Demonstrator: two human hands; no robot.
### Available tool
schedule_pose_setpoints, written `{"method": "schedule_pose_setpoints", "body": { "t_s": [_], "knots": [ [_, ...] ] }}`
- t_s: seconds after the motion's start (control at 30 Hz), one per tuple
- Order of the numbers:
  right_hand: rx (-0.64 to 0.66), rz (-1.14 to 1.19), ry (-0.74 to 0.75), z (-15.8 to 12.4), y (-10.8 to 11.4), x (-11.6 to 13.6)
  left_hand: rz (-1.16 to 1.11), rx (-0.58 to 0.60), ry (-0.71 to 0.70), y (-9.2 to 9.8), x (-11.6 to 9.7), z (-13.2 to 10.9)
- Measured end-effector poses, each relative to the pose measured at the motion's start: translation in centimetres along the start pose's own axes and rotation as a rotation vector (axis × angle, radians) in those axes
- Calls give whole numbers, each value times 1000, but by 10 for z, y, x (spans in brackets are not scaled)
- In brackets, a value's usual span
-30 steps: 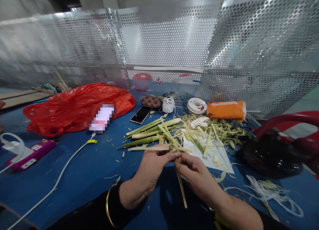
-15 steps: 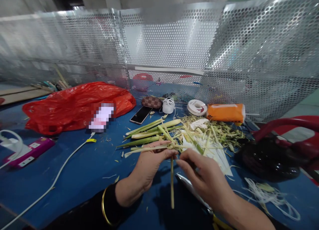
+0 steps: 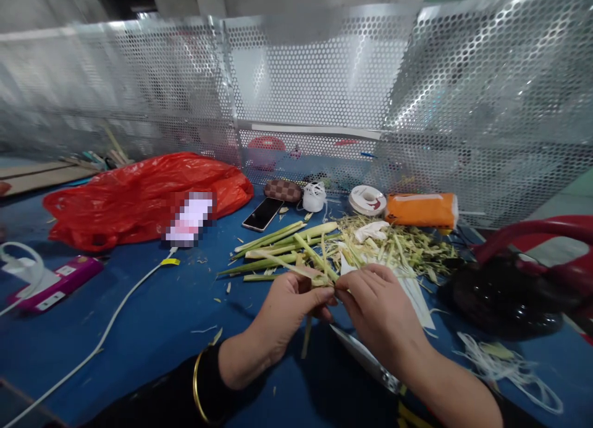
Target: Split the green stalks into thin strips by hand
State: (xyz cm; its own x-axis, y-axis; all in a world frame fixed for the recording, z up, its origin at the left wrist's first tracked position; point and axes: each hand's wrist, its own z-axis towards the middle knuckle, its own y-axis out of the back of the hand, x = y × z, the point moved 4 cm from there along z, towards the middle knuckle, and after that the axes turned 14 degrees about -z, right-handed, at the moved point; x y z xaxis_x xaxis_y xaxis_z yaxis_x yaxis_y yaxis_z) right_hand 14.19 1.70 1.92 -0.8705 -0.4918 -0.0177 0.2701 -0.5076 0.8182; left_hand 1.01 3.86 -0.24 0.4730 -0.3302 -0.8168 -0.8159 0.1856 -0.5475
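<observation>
My left hand (image 3: pixel 273 320) is closed, pinching a small bundle of pale green plant strips (image 3: pixel 303 268) between thumb and fingers. One strip end slants up to the left, and another hangs below the palm. Fingertips of my right hand (image 3: pixel 386 310) are pressed together at the bundle's right side, touching the left thumb. The exact strip end in that pinch is hidden. Just beyond both hands lie several longer green stalks (image 3: pixel 266 264). Below the right hand, a shiny metal blade (image 3: pixel 361 354) rests on the blue table (image 3: pixel 152 348).
A heap of shredded greens (image 3: pixel 417 249) lies on white paper at right, before a ribbon spool (image 3: pixel 367 201) and an orange pack (image 3: pixel 421 210). A dark pot-like object (image 3: pixel 504 298) and white string (image 3: pixel 509 366) are farther right. Left are a red bag (image 3: pixel 139 193), phone and power strip (image 3: pixel 65 283).
Both hands have drawn together, the right one now meeting the left at the strips. The hanging strip has tilted and shows less. The slanting strip end now points higher.
</observation>
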Motion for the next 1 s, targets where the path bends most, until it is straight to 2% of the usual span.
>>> {"method": "schedule_pose_setpoints", "body": {
  "t_s": [0.2,0.37,0.53,0.77,0.9,1.0],
  "knots": [
    [43,-151,71,5,14,-5,78,-61,23,8,1,4],
    [85,-121,91,9,26,-11,126,-82,27,11,-3,3],
    [102,-62,92,8,22,-7,177,42,79,8,-2,3],
    [140,-95,141,5,10,-2,97,-6,180,7,3,2],
    [144,-84,135,3,8,-4,97,-10,155,11,6,5],
    [197,-19,117,3,12,-9,109,-14,117,15,7,8]
  ]
}}
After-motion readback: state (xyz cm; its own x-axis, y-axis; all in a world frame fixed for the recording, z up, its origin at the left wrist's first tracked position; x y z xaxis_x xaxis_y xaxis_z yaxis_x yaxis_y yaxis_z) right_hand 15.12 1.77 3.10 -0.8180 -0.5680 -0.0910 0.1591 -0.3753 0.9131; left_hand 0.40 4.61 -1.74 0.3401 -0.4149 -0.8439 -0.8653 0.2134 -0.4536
